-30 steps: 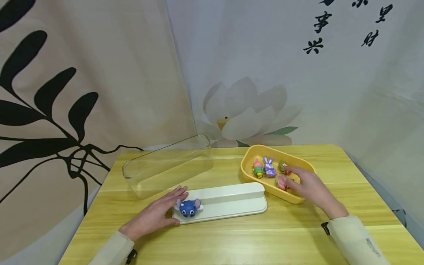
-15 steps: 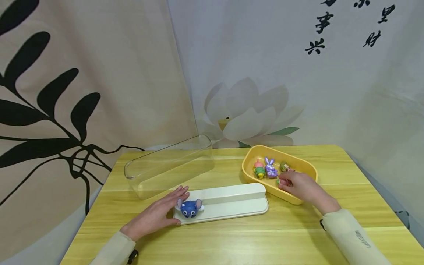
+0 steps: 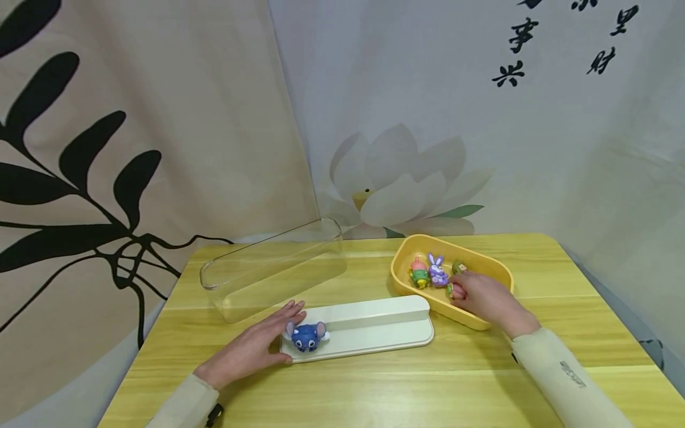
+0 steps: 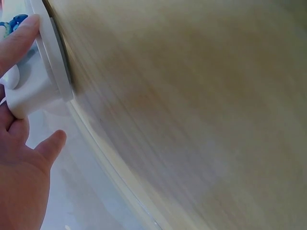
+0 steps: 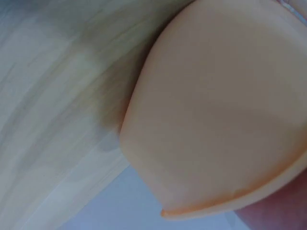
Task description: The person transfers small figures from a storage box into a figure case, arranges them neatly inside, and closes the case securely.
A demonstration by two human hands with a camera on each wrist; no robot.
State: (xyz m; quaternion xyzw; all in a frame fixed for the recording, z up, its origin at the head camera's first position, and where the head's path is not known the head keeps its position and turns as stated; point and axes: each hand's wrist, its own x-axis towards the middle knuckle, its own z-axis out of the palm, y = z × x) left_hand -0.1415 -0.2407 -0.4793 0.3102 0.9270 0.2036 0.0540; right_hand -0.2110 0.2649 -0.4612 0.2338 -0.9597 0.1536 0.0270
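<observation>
My left hand [image 3: 258, 345] spans the left end of a white base [image 3: 374, 339], thumb at the front corner and fingers at the back, mostly straight. The left wrist view shows fingers touching the base's edge [image 4: 53, 57]. A blue big-eared figurine [image 3: 306, 337] stands on the base beside this hand. My right hand [image 3: 489, 300] reaches into a yellow tray [image 3: 484, 257] and pinches a small pink figurine [image 3: 456, 291], partly hidden by the fingers. Around it in the tray are a purple rabbit [image 3: 437, 272], a pink-and-green figurine [image 3: 419, 274] and a brownish-green figurine [image 3: 458, 267].
A clear, long box-shaped cover [image 3: 278, 270] stands behind the base at the table's left back. The wooden table [image 3: 374, 392] runs beneath everything, with a printed curtain [image 3: 407, 89] behind it. The tray's wall [image 5: 216, 96] fills much of the right wrist view.
My right hand has shifted slightly left and closed in on the pink figurine, which has turned a little between the fingers. My left hand and the blue figurine stay in place.
</observation>
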